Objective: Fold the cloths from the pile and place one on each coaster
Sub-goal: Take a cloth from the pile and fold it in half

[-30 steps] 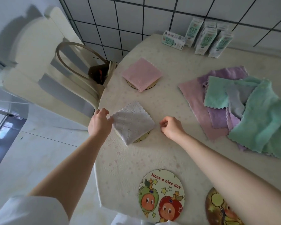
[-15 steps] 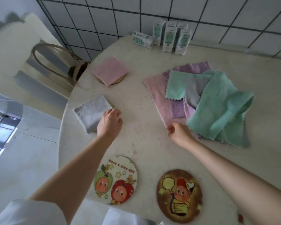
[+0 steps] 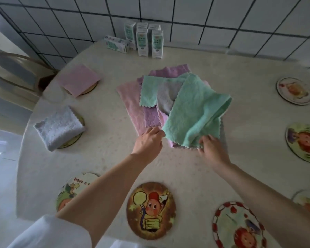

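Head view: the table [image 3: 249, 77] is seen from above, with the pile [image 3: 132, 102] near its middle.
Done: two coasters at the left are covered, one by a folded pink cloth [image 3: 79, 80] and one by a folded grey cloth [image 3: 59, 128].
Left: six bare coasters [image 3: 151, 210] are in view, so the task is judged about a quarter complete.
Step in hand: the mint cloth [image 3: 195, 111] on top of the pile is judged to be the next one taken and is not yet folded.
Left hand [image 3: 148, 143]: the mint cloth's near-left corner is pinched.
Right hand [image 3: 212, 151]: the cloth's near edge is gripped by curled fingers.
Coasters: eight are counted, one of them cut off by the right frame edge.
Folded cloths: two.
Pile cloths: pink, purple, grey and mint layers are seen. At least four are counted, and the overlap prevents an exact count.
Cartons [image 3: 141, 42]: one lies flat and the others stand by the tiled wall. The count is uncertain.
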`<move>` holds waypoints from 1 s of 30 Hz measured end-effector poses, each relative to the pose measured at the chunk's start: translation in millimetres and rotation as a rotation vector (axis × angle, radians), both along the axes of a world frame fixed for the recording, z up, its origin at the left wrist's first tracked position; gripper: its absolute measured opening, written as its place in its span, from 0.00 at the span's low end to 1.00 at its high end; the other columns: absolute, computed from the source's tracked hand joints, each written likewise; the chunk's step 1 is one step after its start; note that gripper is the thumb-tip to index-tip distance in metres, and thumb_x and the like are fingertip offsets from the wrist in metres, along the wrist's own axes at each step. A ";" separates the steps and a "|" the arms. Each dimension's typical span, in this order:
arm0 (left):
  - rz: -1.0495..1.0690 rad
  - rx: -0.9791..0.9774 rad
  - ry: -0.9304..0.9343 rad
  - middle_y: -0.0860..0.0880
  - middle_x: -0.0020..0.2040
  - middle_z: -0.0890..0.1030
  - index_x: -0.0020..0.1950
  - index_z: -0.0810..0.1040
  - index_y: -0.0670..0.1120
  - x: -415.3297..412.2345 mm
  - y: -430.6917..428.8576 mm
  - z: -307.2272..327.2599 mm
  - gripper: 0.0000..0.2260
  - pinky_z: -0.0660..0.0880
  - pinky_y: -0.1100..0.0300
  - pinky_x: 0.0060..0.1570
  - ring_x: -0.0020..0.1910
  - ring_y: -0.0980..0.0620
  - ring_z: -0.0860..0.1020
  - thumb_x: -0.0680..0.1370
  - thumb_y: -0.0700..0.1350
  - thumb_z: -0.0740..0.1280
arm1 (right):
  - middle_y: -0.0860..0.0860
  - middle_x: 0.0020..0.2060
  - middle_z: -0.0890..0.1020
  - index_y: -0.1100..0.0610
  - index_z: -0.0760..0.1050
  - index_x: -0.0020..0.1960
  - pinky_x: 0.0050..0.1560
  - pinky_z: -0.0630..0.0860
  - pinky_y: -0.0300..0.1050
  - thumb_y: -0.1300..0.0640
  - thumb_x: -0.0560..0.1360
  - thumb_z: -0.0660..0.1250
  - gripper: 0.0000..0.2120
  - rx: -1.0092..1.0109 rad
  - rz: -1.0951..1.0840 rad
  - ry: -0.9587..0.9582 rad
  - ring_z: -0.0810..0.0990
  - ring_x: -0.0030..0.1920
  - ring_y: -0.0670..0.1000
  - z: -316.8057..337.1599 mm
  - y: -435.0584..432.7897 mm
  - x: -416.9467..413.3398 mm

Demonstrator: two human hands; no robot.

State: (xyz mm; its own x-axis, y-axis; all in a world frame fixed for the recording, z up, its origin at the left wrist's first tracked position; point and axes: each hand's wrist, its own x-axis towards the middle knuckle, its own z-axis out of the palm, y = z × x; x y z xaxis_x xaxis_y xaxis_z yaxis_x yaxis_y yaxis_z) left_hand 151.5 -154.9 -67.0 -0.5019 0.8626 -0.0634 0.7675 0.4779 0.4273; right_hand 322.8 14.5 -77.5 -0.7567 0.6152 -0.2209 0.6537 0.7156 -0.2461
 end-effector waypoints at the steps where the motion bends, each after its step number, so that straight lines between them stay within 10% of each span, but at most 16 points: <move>1: -0.049 0.005 0.005 0.47 0.58 0.78 0.59 0.78 0.44 3.0 8.7 -1.4 0.14 0.76 0.47 0.51 0.61 0.45 0.72 0.74 0.38 0.64 | 0.55 0.50 0.76 0.58 0.74 0.52 0.48 0.74 0.50 0.57 0.71 0.70 0.11 0.024 -0.010 -0.009 0.76 0.51 0.58 -1.3 4.0 5.7; 18: -0.157 -0.224 0.097 0.53 0.59 0.74 0.60 0.75 0.50 13.1 70.9 -16.6 0.16 0.75 0.52 0.54 0.62 0.51 0.70 0.76 0.56 0.65 | 0.52 0.37 0.79 0.60 0.73 0.48 0.34 0.74 0.46 0.62 0.77 0.63 0.02 -0.106 -0.092 0.375 0.78 0.35 0.51 26.9 58.6 12.8; 23: -0.060 -0.210 0.066 0.53 0.55 0.76 0.59 0.76 0.49 3.2 80.3 -7.4 0.17 0.77 0.54 0.48 0.56 0.52 0.73 0.75 0.58 0.66 | 0.50 0.36 0.81 0.61 0.76 0.46 0.37 0.69 0.25 0.64 0.76 0.65 0.02 -0.144 -0.126 0.568 0.77 0.34 0.43 71.2 79.9 1.1; 30: 0.145 -0.102 0.021 0.52 0.49 0.79 0.56 0.79 0.48 -13.7 86.1 9.9 0.08 0.78 0.54 0.41 0.47 0.51 0.76 0.79 0.43 0.63 | 0.50 0.35 0.77 0.59 0.75 0.46 0.22 0.77 0.44 0.62 0.77 0.65 0.01 -0.231 -0.145 0.719 0.78 0.26 0.49 108.7 97.8 -26.2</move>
